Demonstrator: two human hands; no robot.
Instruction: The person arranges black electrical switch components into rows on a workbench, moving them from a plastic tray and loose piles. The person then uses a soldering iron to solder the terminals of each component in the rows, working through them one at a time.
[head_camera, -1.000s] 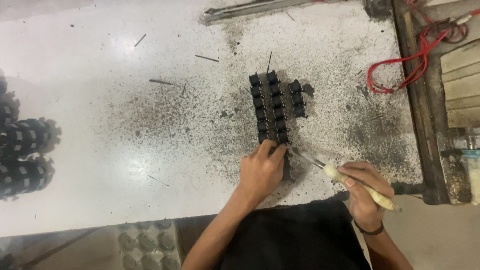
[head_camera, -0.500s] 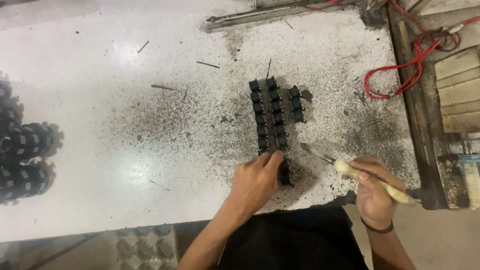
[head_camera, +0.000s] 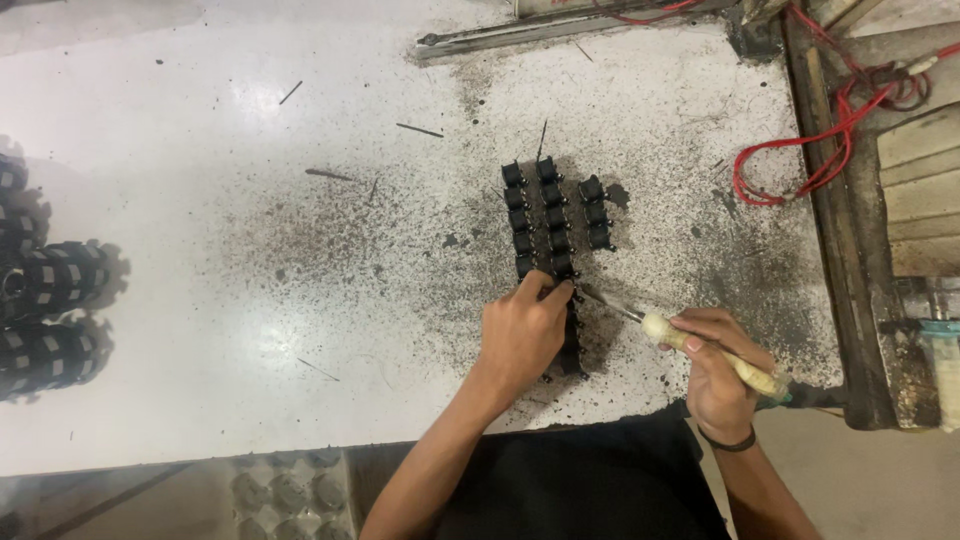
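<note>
A: Head view first: where are the hands?

B: The left hand (head_camera: 520, 335) lies curled over the near end of the rows of small black parts (head_camera: 552, 215) on the speckled white counter (head_camera: 250, 200), fingers pressed down on one part. The right hand (head_camera: 722, 368) is clamped on a pale-handled tool (head_camera: 700, 347), its metal tip touching the part just beside the left fingertips.

A: How would those parts handle?

B: Likely light, stiff and easily tipped; best pinched by the sides. The tool looks rigid, gripped mid-handle.

A: Anything else?

B: Red wire (head_camera: 810, 150) at the far right, black toothed wheels (head_camera: 50, 300) at the left edge, well apart
</note>
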